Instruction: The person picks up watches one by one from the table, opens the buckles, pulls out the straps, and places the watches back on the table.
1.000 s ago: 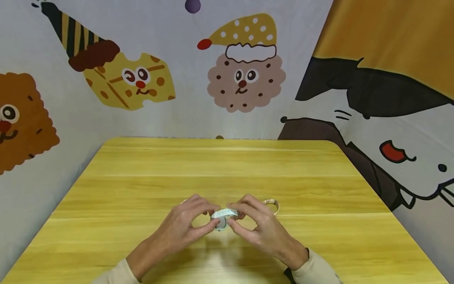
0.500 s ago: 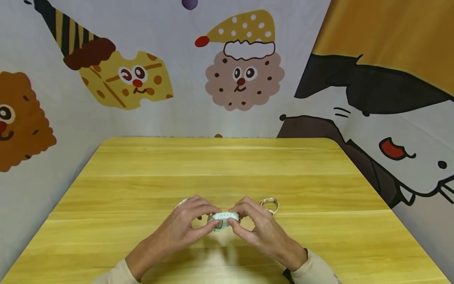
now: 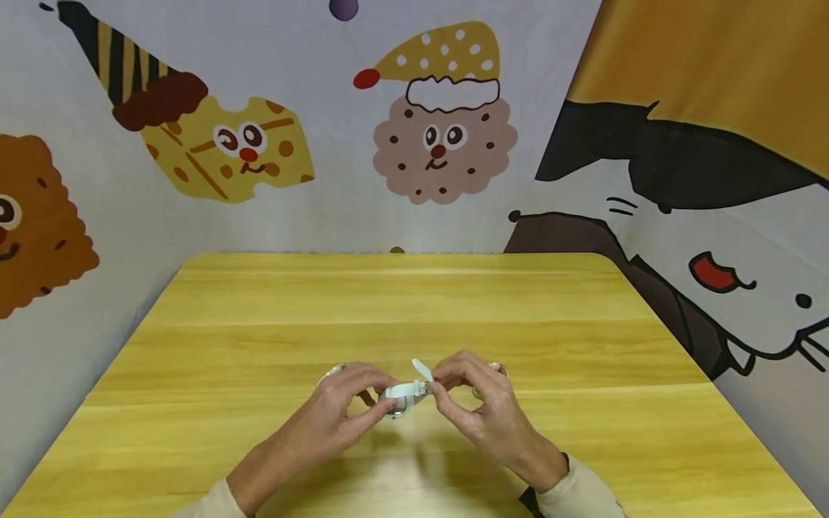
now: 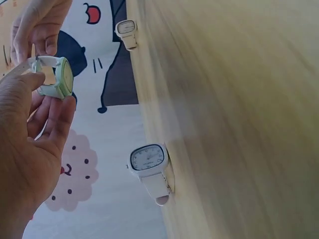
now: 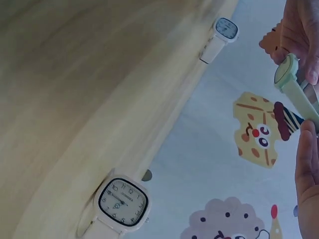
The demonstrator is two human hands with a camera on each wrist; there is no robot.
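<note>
Watch (image 4: 64, 82), green, one: pinched by left hand (image 3: 343, 409); strap (image 3: 404, 390), roughly parallel to far edge of worktop (image 3: 414, 302), pinched at rightward end by right hand (image 3: 482, 403).

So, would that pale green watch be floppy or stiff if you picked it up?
The pale green watch probably flexes along its strap, which curves behind the case. The strap seems springy rather than limp: its free end juts past the right hand without drooping. The thicker case likely stays rigid.
</note>
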